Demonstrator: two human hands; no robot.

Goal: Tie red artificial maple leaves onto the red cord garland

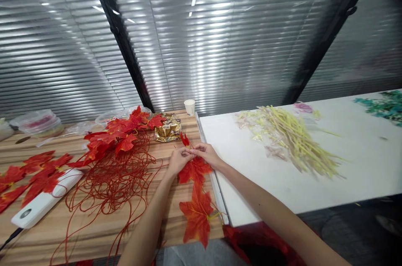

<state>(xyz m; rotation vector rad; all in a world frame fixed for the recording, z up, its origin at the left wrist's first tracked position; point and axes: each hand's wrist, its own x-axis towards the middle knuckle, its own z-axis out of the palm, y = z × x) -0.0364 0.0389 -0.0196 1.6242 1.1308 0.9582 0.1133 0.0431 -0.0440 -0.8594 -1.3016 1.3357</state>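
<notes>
Both hands meet over the wooden table, fingertips pinched together around one spot of a red artificial maple leaf garland (197, 209). My left hand (179, 160) is closed on it from the left, and my right hand (205, 154) from the right. Red leaf tips stick up just beyond the fingers, while orange-red leaves hang below them toward the table's front edge. Exactly which stem or cord is pinched is hidden by the fingers. A loose tangle of red cord (116, 182) lies left of my left forearm, with a heap of red maple leaves (125, 132) behind it.
A white power strip (47, 199) and more red leaves (40, 172) lie at left. Plastic tubs (39, 124), a gold packet (168, 130) and a paper cup (189, 107) stand toward the blinds. Yellow stems (292, 140) cover part of the white table (361, 153).
</notes>
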